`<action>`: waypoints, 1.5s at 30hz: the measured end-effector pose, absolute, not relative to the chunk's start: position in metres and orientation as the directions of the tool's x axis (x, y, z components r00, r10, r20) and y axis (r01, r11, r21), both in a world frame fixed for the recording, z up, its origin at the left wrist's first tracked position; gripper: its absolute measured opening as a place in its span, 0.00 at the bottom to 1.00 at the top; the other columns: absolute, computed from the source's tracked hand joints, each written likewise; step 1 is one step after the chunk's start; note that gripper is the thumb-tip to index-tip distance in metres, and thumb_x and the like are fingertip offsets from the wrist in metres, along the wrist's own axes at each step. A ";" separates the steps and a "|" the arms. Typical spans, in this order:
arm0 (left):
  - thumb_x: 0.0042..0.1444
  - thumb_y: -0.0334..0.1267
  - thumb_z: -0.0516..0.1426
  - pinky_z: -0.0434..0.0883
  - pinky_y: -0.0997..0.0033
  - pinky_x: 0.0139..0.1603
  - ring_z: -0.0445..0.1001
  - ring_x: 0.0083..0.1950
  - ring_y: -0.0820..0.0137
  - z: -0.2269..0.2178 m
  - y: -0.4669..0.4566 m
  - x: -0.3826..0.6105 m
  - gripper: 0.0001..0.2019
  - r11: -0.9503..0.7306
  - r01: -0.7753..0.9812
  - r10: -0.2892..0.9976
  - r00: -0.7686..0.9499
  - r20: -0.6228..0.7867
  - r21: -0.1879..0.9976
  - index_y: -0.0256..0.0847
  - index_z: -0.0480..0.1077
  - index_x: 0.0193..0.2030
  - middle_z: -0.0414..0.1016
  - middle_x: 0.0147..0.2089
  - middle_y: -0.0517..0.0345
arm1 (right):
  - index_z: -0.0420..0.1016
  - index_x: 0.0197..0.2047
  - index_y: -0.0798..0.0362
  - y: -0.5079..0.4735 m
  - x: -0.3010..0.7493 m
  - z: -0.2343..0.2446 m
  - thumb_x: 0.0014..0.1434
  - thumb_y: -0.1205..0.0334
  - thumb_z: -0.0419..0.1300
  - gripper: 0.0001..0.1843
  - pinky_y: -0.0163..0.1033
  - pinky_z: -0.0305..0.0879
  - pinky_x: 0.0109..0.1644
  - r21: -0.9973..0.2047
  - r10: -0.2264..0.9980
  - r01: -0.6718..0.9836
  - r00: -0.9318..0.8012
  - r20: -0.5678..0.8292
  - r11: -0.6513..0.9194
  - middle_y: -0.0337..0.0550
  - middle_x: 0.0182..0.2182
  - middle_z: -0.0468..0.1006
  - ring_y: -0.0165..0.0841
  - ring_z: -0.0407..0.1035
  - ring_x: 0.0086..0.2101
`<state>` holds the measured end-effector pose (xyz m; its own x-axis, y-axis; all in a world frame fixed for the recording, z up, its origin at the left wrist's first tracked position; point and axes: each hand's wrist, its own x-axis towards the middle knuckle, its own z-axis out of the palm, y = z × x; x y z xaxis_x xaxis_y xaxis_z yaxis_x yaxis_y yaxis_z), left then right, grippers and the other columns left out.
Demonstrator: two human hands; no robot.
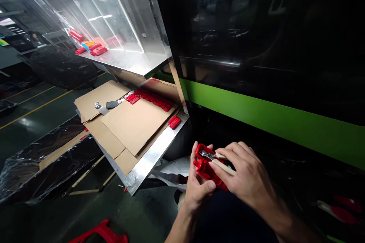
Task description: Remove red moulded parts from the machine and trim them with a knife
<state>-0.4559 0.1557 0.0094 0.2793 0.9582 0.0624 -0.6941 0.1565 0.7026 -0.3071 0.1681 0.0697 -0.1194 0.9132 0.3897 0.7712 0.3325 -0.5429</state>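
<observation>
My left hand (196,190) is closed around a red plastic part (207,171), with its thumb along the near side. In my right hand (248,171) is a pair of nippers (225,165) with cream handles, its fingers wrapped over both grips. The metal jaws of the nippers reach into the hollow upper end of the red part. Whether the jaws touch plastic there, I cannot tell. Both hands are in front of my body, to the right of the metal table's corner.
On the metal table (142,171) lie cardboard sheets (137,125), a row of red parts (154,99) and a single red part (174,122). More red pieces (98,49) sit on the shelf above. A black machine panel (256,38) with a green band (256,108) rises at right.
</observation>
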 end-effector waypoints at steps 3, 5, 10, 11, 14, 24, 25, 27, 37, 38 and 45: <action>0.50 0.42 0.70 0.56 0.47 0.71 0.61 0.69 0.49 0.009 0.154 -0.453 0.48 0.183 -0.711 0.959 0.281 0.035 0.679 0.59 0.47 0.72 0.55 0.73 0.46 | 0.77 0.39 0.52 0.170 -0.306 0.067 0.63 0.56 0.61 0.09 0.43 0.62 0.41 -0.548 0.919 0.768 -0.133 0.371 0.332 0.42 0.33 0.73 0.35 0.65 0.36; 0.49 0.43 0.70 0.57 0.47 0.70 0.61 0.69 0.49 0.011 0.153 -0.451 0.50 0.216 -0.721 0.962 0.272 -0.018 0.658 0.60 0.45 0.72 0.53 0.73 0.48 | 0.77 0.38 0.52 0.173 -0.303 0.066 0.63 0.55 0.60 0.10 0.43 0.62 0.41 -0.528 0.923 0.779 -0.164 0.347 0.337 0.42 0.32 0.73 0.35 0.64 0.35; 0.48 0.44 0.71 0.59 0.46 0.69 0.60 0.69 0.48 0.013 0.151 -0.448 0.54 0.250 -0.748 0.960 0.273 -0.058 0.615 0.62 0.40 0.73 0.53 0.73 0.48 | 0.76 0.49 0.53 0.181 -0.285 0.069 0.63 0.51 0.60 0.17 0.46 0.65 0.45 -0.487 0.913 0.784 -0.248 0.323 0.385 0.43 0.37 0.76 0.36 0.66 0.39; 0.49 0.44 0.70 0.59 0.46 0.69 0.61 0.69 0.48 0.013 0.150 -0.449 0.52 0.259 -0.754 0.959 0.276 -0.067 0.603 0.62 0.41 0.73 0.54 0.73 0.48 | 0.74 0.54 0.54 0.182 -0.281 0.070 0.63 0.50 0.60 0.21 0.46 0.66 0.46 -0.489 0.912 0.780 -0.258 0.318 0.391 0.43 0.39 0.76 0.37 0.67 0.40; 0.56 0.46 0.65 0.60 0.46 0.68 0.63 0.68 0.50 0.014 0.149 -0.452 0.38 0.304 -0.765 0.951 0.279 -0.134 0.568 0.57 0.54 0.71 0.64 0.68 0.48 | 0.69 0.60 0.54 0.184 -0.270 0.072 0.61 0.47 0.62 0.29 0.44 0.69 0.49 -0.553 0.922 0.741 -0.250 0.297 0.380 0.45 0.44 0.75 0.37 0.69 0.44; 0.61 0.65 0.50 0.75 0.51 0.51 0.79 0.47 0.50 0.022 0.153 -0.453 0.34 0.519 -0.764 0.850 0.511 -0.132 0.385 0.38 0.76 0.55 0.78 0.52 0.42 | 0.69 0.42 0.49 0.196 -0.283 0.067 0.60 0.64 0.60 0.06 0.34 0.68 0.39 -0.828 0.965 0.496 -0.126 0.229 0.261 0.36 0.36 0.75 0.28 0.70 0.33; 0.61 0.65 0.50 0.76 0.52 0.48 0.79 0.45 0.51 0.023 0.153 -0.452 0.34 0.530 -0.755 0.842 0.522 -0.136 0.385 0.38 0.76 0.56 0.78 0.52 0.42 | 0.69 0.41 0.49 0.196 -0.285 0.066 0.60 0.64 0.60 0.05 0.34 0.67 0.38 -0.840 0.969 0.484 -0.136 0.204 0.245 0.36 0.34 0.76 0.28 0.70 0.32; 0.60 0.66 0.51 0.77 0.58 0.40 0.80 0.42 0.53 0.025 0.153 -0.451 0.33 0.545 -0.737 0.831 0.537 -0.143 0.400 0.39 0.77 0.55 0.78 0.52 0.43 | 0.69 0.39 0.50 0.196 -0.286 0.065 0.60 0.63 0.60 0.04 0.34 0.68 0.37 -0.859 0.975 0.465 -0.154 0.161 0.215 0.36 0.34 0.77 0.28 0.71 0.32; 0.60 0.67 0.46 0.74 0.67 0.36 0.77 0.29 0.64 0.020 0.151 -0.448 0.38 0.593 -0.593 0.782 0.584 -0.217 0.544 0.32 0.77 0.48 0.80 0.30 0.43 | 0.69 0.39 0.51 0.193 -0.293 0.050 0.63 0.67 0.57 0.02 0.36 0.67 0.37 -0.715 0.924 0.593 -0.156 0.350 0.371 0.39 0.32 0.74 0.30 0.70 0.32; 0.62 0.65 0.45 0.73 0.67 0.35 0.77 0.27 0.64 0.020 0.153 -0.447 0.36 0.576 -0.595 0.796 0.564 -0.219 0.561 0.31 0.78 0.44 0.79 0.29 0.43 | 0.69 0.38 0.51 0.191 -0.295 0.048 0.63 0.68 0.55 0.04 0.36 0.67 0.37 -0.681 0.898 0.603 -0.155 0.411 0.416 0.40 0.32 0.74 0.31 0.69 0.33; 0.64 0.56 0.49 0.71 0.67 0.29 0.73 0.24 0.64 0.016 0.161 -0.437 0.25 0.478 -0.673 0.878 0.371 -0.302 0.565 0.34 0.76 0.37 0.73 0.22 0.51 | 0.69 0.42 0.52 0.184 -0.302 0.031 0.63 0.72 0.53 0.08 0.40 0.69 0.42 -0.658 0.871 0.584 -0.210 0.444 0.476 0.43 0.36 0.76 0.34 0.69 0.37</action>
